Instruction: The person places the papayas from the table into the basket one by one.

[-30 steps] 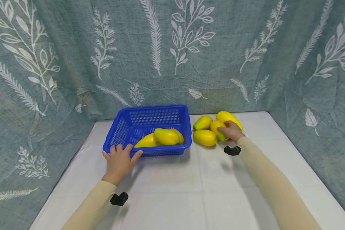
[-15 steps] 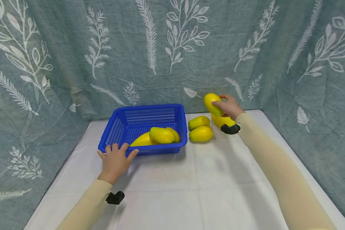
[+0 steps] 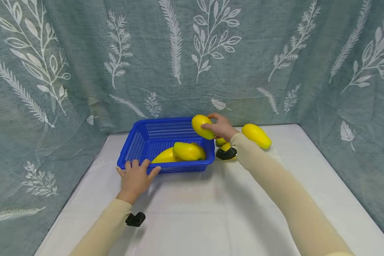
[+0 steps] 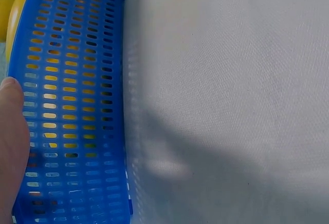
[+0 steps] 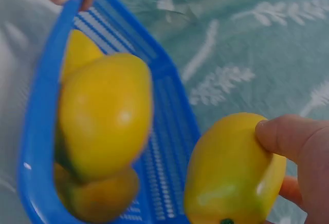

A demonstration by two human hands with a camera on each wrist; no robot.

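Note:
My right hand (image 3: 222,128) holds a yellow mango (image 3: 202,127) with a greenish end above the right wall of the blue plastic basket (image 3: 164,165). In the right wrist view, the thumb presses on this mango (image 5: 229,170), whose dark stem spot shows at the bottom. The left hand (image 3: 135,181) grips the basket's near rim at its left part, fingers over the edge and thumb outside. Inside the basket, several mangoes (image 3: 187,152) lie heaped toward the near right. The left wrist view shows the basket's slotted outer wall (image 4: 77,100) with yellow behind it.
Right of the basket, two more mangoes (image 3: 220,142) are partly hidden by the right wrist and its black camera mount (image 3: 226,153). Another mango (image 3: 256,136) lies farther right. A white cloth (image 3: 185,220) covers the table, and a green leaf-patterned curtain (image 3: 166,89) hangs behind.
My right hand has picked one mango out of the group on the right, lifted it and carried it left to above the basket's right side. The left hand stays on the rim.

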